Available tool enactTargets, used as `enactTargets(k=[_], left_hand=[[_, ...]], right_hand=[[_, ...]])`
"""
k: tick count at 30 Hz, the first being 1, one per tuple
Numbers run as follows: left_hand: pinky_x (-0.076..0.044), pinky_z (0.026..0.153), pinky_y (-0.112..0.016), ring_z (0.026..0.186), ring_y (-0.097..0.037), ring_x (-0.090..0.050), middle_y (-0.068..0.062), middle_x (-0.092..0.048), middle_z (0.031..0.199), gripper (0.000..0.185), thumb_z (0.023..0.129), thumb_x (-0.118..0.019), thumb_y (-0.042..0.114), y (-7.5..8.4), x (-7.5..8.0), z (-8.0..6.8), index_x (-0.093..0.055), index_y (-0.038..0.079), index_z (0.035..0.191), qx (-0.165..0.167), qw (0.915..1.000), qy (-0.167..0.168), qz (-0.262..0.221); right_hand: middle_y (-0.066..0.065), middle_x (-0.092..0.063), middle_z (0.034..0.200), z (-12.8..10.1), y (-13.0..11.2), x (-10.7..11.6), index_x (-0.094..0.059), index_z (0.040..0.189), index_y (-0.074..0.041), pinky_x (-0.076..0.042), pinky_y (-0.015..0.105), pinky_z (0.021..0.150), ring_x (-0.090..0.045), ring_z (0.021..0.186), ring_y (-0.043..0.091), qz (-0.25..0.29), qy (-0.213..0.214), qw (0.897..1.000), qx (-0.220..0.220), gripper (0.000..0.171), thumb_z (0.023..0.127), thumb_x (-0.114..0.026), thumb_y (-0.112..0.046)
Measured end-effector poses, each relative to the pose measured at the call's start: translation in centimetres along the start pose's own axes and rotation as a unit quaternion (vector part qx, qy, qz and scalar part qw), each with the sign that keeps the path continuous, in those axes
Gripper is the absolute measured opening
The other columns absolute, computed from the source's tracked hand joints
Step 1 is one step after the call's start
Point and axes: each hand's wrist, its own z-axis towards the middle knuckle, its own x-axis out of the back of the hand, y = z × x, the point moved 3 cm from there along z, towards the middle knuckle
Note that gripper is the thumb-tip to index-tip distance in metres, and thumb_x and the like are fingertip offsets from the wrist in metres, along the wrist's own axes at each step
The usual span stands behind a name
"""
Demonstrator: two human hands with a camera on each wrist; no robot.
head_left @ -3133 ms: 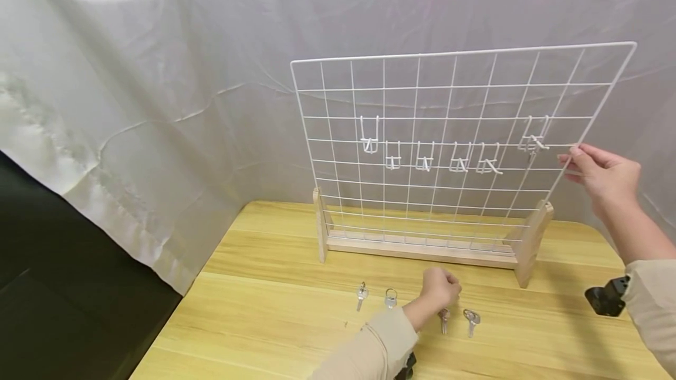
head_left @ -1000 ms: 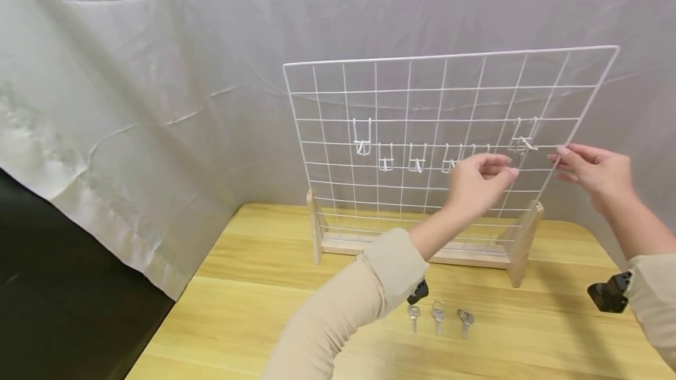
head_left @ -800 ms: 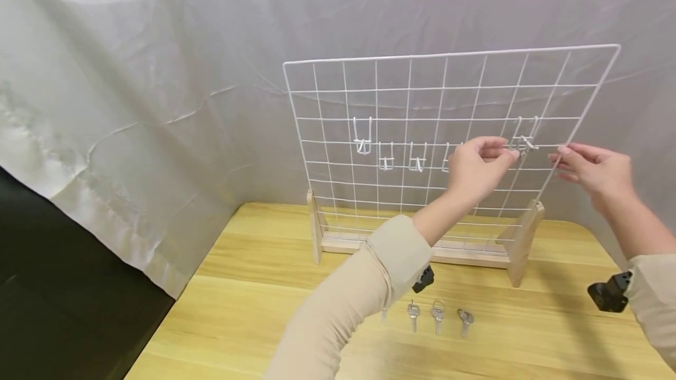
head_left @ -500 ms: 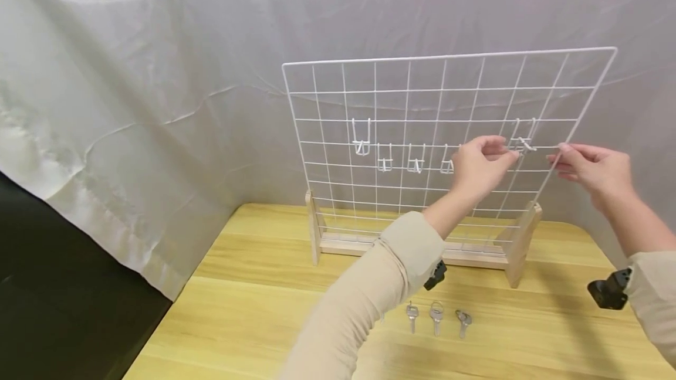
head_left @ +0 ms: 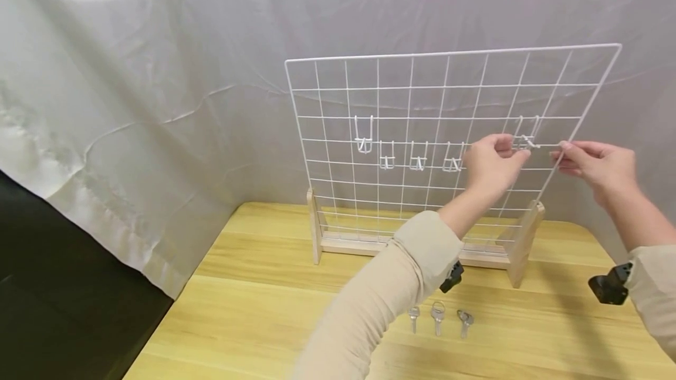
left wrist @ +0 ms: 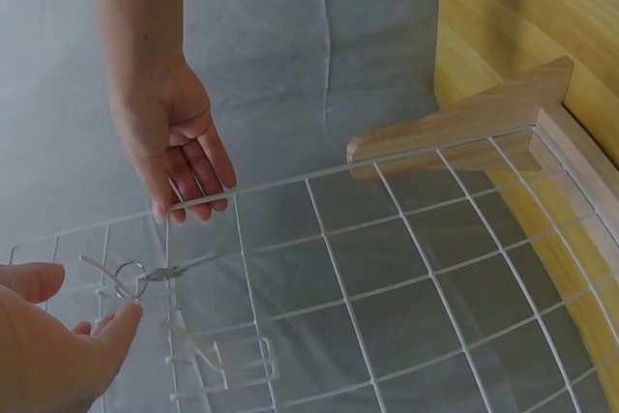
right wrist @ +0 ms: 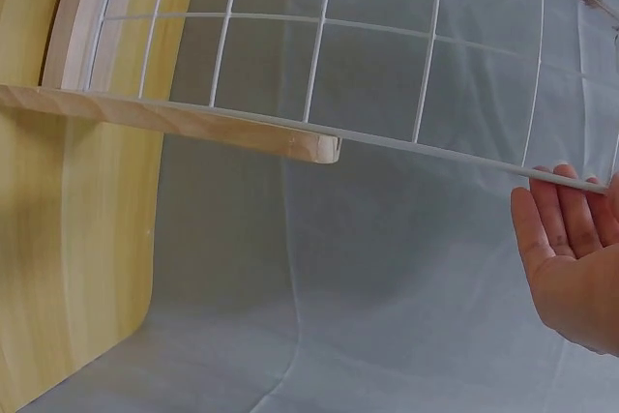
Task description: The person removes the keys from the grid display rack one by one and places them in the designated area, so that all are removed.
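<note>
A white wire grid panel (head_left: 428, 86) stands in a wooden base, with several white wire hooks (head_left: 419, 163) clipped on. My right hand (head_left: 604, 169) pinches the panel's right edge between thumb and fingers. At the upper right hook (head_left: 525, 136), my left hand (head_left: 491, 166) reaches in from the left. In the left wrist view a key (left wrist: 164, 273) hangs at that hook by its ring (left wrist: 131, 280). The left thumb and forefinger stand apart on either side of the ring; the forefinger tip is close to it, and I cannot tell whether they touch.
Loose keys (head_left: 437, 316) with rings lie in a row on the wooden table (head_left: 237, 309), partly behind my left sleeve. The panel's wooden base (head_left: 520, 245) stands near the back edge. A grey curtain (head_left: 211, 46) hangs behind and at the left.
My left hand has risen from the table by the keys to the upper right hook, then shifted slightly right. The right hand keeps its hold on the panel's edge.
</note>
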Motion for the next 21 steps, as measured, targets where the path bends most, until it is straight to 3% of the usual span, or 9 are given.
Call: enactTargets(k=[4,11,21], left_hand=[[-0.043,0.064,-0.002,0.08,0.002,-0.063,0.005,-0.071,0.094,0.029,0.075,-0.076,0.018,-0.1,-0.4,0.1,-0.068,0.013,0.103,0.001,0.9996,0.015,0.024],[-0.046,0.064,-0.003,0.083,0.003,-0.063,0.006,-0.071,0.098,0.034,0.074,-0.077,0.021,-0.4,-1.7,0.0,-0.068,0.014,0.106,0.019,0.9993,-0.004,0.033],[-0.045,0.073,-0.005,0.091,0.001,-0.059,0.01,-0.069,0.1,0.04,0.072,-0.078,0.025,-0.6,-2.8,0.0,-0.067,0.017,0.11,0.042,0.9951,0.014,0.089]], right_hand=[[-0.005,-0.07,0.063,0.0,0.1,0.0,-0.072,0.07,-0.016,-0.055,0.015,0.055,-0.067,0.059,0.004,0.003,0.01,1.0,0.001,0.018,0.085,-0.064,-0.01],[-0.006,-0.069,0.06,-0.1,0.6,0.1,-0.071,0.069,-0.018,-0.054,0.015,0.053,-0.067,0.057,0.003,-0.006,0.033,0.999,-0.017,0.018,0.084,-0.065,-0.012],[-0.006,-0.07,0.061,0.1,0.5,0.1,-0.073,0.071,-0.016,-0.055,0.016,0.053,-0.067,0.059,0.004,-0.002,0.04,0.999,0.001,0.009,0.079,-0.07,-0.016]])
